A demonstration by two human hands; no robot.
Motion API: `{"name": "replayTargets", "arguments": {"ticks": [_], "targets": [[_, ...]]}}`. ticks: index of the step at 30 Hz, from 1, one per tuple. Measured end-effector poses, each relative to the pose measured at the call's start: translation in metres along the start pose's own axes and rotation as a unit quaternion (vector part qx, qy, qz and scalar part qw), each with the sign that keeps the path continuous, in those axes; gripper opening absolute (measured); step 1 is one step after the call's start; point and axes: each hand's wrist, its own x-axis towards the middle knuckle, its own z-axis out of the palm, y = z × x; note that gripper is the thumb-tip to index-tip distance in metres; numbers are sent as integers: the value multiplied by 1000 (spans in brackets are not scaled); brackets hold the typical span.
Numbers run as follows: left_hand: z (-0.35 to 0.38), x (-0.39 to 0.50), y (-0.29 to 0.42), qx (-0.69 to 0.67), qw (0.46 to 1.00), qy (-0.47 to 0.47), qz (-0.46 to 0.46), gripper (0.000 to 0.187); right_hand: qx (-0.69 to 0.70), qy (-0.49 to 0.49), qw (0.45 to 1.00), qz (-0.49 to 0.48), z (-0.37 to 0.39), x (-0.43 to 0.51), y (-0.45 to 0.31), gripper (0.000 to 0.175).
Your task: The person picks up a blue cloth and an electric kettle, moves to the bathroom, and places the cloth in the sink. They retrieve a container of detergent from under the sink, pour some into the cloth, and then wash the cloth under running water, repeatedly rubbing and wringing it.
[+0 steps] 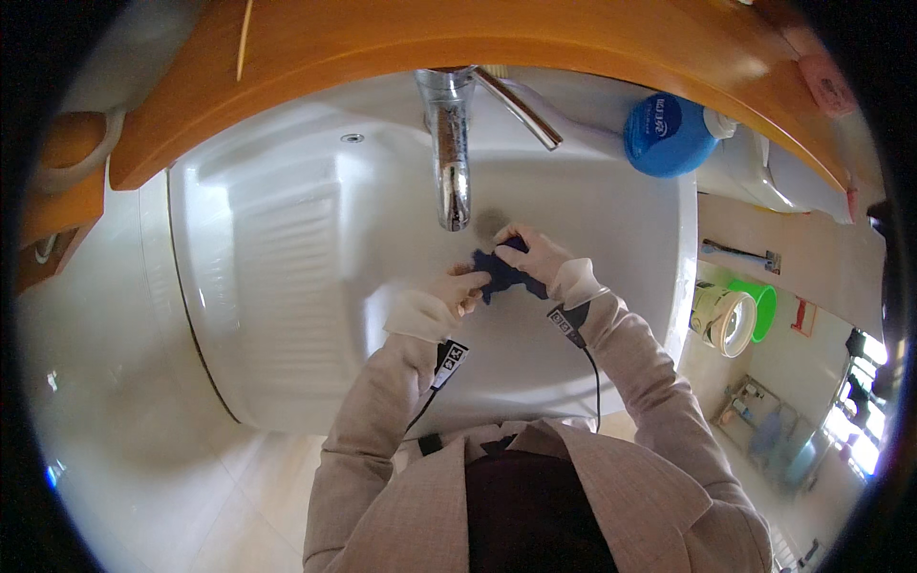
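Note:
A small piece of dark blue cloth (507, 274) is stretched between my two hands, low over the basin of a white laundry sink (544, 344). My left hand (458, 290) pinches its left end between thumb and fingers. Its upper right part is in the grip of my right hand (534, 254), and a dark strip hangs below that palm. Pale translucent cuffs, perhaps of gloves, show at both wrists. Just beyond the cloth lies the round drain (491, 223), partly hidden by my right fingers. The chrome faucet (453, 157) stands above, with no water visibly running.
A ribbed washboard slope (294, 286) forms the sink's left side. The faucet lever (519, 107) juts right. A blue detergent bottle (666, 135) lies at the back right corner. An orange-brown wooden cabinet (458, 32) overhangs the back. Buckets (723, 319) stand right of the sink. Cables trail from my wrists.

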Motion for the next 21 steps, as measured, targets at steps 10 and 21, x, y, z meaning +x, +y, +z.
{"name": "replayTargets", "arguments": {"ticks": [10,21], "targets": [[11,-1,50,-235,940,241,53,48,-224,145,962,-48,-9,67,-35,48],[-9,32,-10,-214,936,259,106,50,-59,123,988,-67,0,83,-44,36]]}}
